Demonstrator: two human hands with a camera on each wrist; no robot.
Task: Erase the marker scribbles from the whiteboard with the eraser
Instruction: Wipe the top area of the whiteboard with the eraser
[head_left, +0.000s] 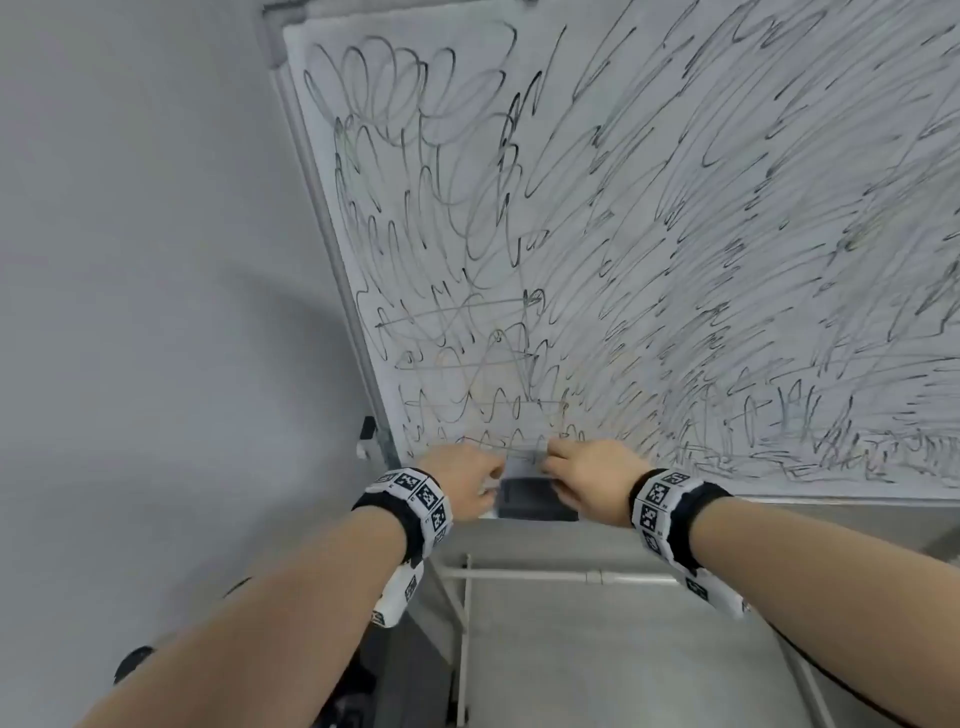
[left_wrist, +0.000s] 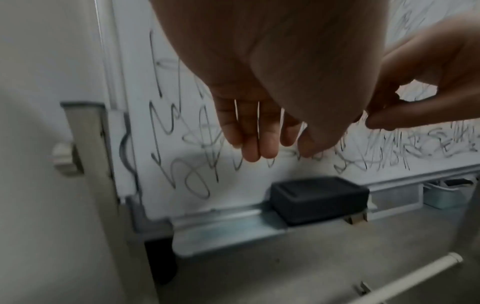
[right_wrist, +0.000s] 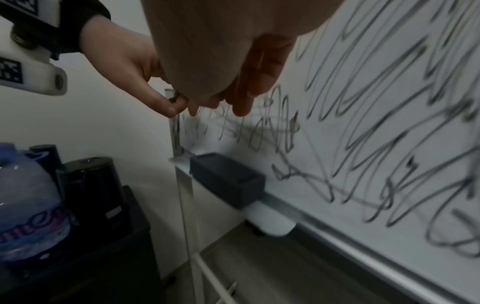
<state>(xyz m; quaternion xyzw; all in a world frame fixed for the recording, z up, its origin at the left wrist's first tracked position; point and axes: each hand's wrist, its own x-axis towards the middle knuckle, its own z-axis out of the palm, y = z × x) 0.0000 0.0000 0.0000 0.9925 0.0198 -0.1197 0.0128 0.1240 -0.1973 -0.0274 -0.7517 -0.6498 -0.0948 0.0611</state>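
The dark grey rectangular block eraser (left_wrist: 319, 199) sat on the metal marker tray (left_wrist: 226, 226) along the bottom edge of the white framed whiteboard (head_left: 675, 208), near the board's lower left corner, its back side against or just beside the board surface. No hand touched it. Black marker scribbles (head_left: 649, 249) covered the board from the top loops down to the tray line.

The left hand (head_left: 462, 480) hung just above the eraser's left end. In the left wrist view its fingers (left_wrist: 259, 135) pointed downward, nearly straight and close together, the grip loose and holding nothing. The right hand (head_left: 592, 473) hung just above the eraser's right end. In the right wrist view its fingers (right_wrist: 249, 90) were lightly bent with tips drawn near the thumb; the left wrist view showed thumb and fingertips close but nothing between them, so the grip was relaxed and empty. The two hands' fingertips nearly met in front of the board above the eraser; whether they touched the board could not be told.

Both wrists carried black bands with white blocks of square printed markers (head_left: 421, 499).

To the left of the board stand, the right wrist view showed a clear plastic water bottle with a blue cap (right_wrist: 28, 205) and a black cylindrical container (right_wrist: 93, 185) on a dark surface. A white tube frame (head_left: 545, 576) ran beneath the board, over a grey floor (head_left: 597, 665).
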